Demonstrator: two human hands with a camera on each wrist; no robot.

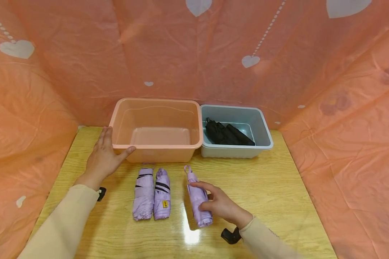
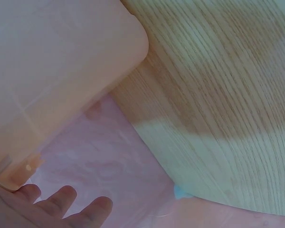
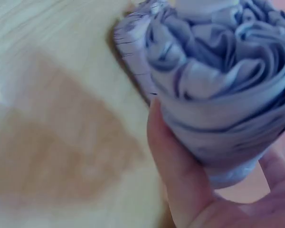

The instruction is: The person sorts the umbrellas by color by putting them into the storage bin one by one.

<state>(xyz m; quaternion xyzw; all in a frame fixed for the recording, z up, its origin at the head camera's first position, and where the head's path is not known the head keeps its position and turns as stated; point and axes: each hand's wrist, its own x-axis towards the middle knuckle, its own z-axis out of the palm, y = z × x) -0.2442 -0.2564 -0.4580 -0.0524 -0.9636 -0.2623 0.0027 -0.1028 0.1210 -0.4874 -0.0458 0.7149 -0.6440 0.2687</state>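
At the far left, the fingers of my left hand (image 1: 103,160) lie straight and spread along the outside of the orange bin (image 1: 162,154), with the thumb stretched over its front corner – to steady it, I'd judge, since I have no curled hold on it. The bin stands upright, with nothing in it that I can see.

Just in front of it, two folded umbrellas lie side by side: the left purple umbrella (image 1: 143,196), and the tagged purple umbrella (image 1: 162,201) with its yellow tag (image 1: 165,204). Their loops point away from me, probably so each is easy to pick up by its body.

Next comes the held purple umbrella (image 1: 196,199), its loop also pointing away. My right hand (image 1: 222,205) has thumb and fingers pinching its rolled body from the side – likely to keep the folds gathered. I can't tell whether it touches the tabletop (image 1: 278,201).

At the right, the gray bin (image 1: 236,153) contains black folded bundles (image 1: 220,133), apparently kept apart from the purple ones.
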